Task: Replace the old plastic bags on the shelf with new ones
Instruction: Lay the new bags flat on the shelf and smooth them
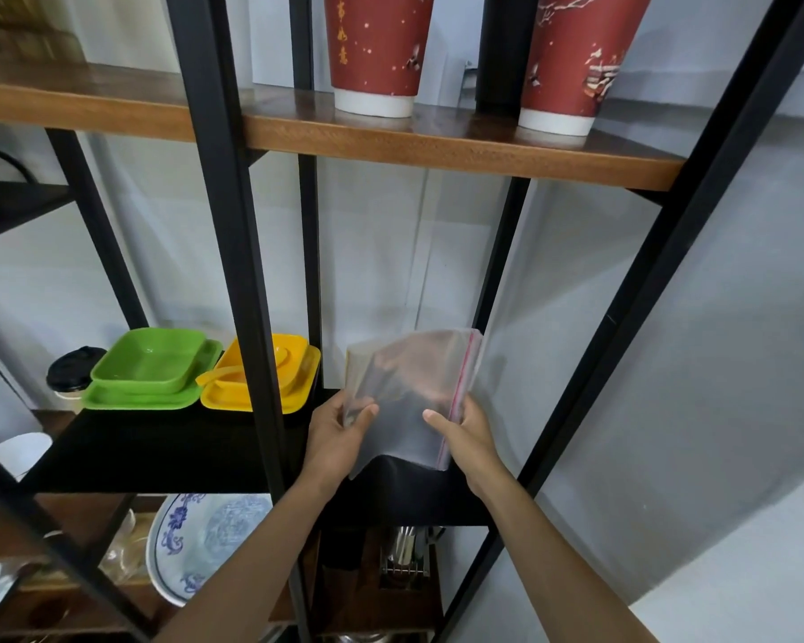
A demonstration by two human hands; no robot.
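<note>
A stack of clear plastic zip bags (409, 392) with a red seal strip along its right edge is held upright over the right part of the black shelf (168, 452). My left hand (337, 436) grips its left edge, thumb on the front. On the right edge, next to the red strip, my right hand (465, 436) pinches the bags. The bags' lower edge hangs just above the shelf surface.
Green trays (152, 368) and yellow trays (270, 375) with a yellow spoon sit left on the same shelf, behind a black upright post (247, 290). Two red paper cups (377, 48) stand on the wooden shelf above. A blue-patterned plate (205, 540) and a utensil rack (407, 554) lie below.
</note>
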